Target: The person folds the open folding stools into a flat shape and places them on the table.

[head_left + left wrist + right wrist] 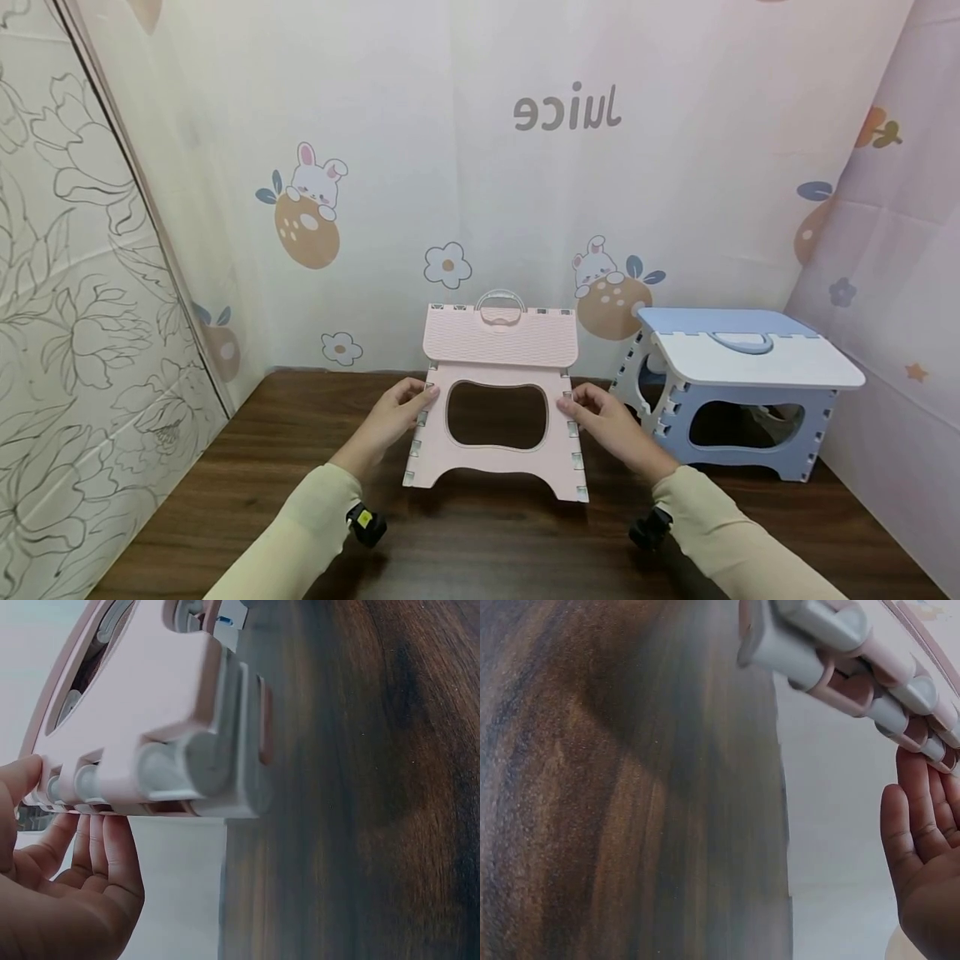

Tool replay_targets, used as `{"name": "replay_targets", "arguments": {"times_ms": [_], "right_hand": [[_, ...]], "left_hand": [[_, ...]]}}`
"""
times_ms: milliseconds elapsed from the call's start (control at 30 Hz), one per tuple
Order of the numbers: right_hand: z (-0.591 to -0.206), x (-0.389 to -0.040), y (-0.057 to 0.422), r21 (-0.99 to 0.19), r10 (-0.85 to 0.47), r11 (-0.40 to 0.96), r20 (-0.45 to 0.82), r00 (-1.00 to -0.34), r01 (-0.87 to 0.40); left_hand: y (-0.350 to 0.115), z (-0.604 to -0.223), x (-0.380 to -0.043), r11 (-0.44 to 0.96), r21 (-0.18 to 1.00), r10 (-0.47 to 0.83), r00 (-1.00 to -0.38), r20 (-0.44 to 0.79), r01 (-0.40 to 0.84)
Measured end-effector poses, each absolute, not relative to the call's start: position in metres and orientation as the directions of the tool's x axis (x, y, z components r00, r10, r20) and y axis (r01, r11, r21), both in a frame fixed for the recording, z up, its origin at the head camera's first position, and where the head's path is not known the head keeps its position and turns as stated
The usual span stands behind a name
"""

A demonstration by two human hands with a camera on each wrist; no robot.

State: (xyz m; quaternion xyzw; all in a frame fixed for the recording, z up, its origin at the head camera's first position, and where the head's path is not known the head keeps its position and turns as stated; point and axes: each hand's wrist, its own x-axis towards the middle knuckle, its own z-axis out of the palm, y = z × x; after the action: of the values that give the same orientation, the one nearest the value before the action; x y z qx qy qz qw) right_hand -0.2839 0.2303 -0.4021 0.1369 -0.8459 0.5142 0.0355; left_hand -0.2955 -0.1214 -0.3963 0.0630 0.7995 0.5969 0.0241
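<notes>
A pink folding stool stands folded and nearly upright in the head view, its top panel at the upper end with a small carry handle. My left hand grips its left edge, thumb on the front face and the other fingers behind, as the left wrist view also shows. At the opposite edge, my right hand holds it the same way. In the right wrist view, the fingers touch the grey-and-pink hinged side. The stool's lower end is close over the dark wooden table.
On the right stands an unfolded blue-and-white stool, near my right forearm. A pale printed curtain hangs behind the table, with a floral panel on the left and another curtain on the right.
</notes>
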Motion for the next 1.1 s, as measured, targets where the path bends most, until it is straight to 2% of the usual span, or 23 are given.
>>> {"name": "replay_targets", "arguments": {"times_ms": [567, 1100], "right_hand": [[-0.404, -0.2814, 0.2274, -0.867, -0.145, 0.474, 0.091, -0.985, -0.15], [-0.4107, -0.2816, 0.2297, -0.874, -0.162, 0.465, 0.073, -0.984, -0.141]], "left_hand": [[-0.1255, -0.3984, -0.2954, 0.31, 0.951, 0.143, -0.989, -0.033, 0.014], [-0.1269, -0.4005, -0.2945, 0.356, 0.934, 0.176, -0.981, -0.076, -0.009]]}}
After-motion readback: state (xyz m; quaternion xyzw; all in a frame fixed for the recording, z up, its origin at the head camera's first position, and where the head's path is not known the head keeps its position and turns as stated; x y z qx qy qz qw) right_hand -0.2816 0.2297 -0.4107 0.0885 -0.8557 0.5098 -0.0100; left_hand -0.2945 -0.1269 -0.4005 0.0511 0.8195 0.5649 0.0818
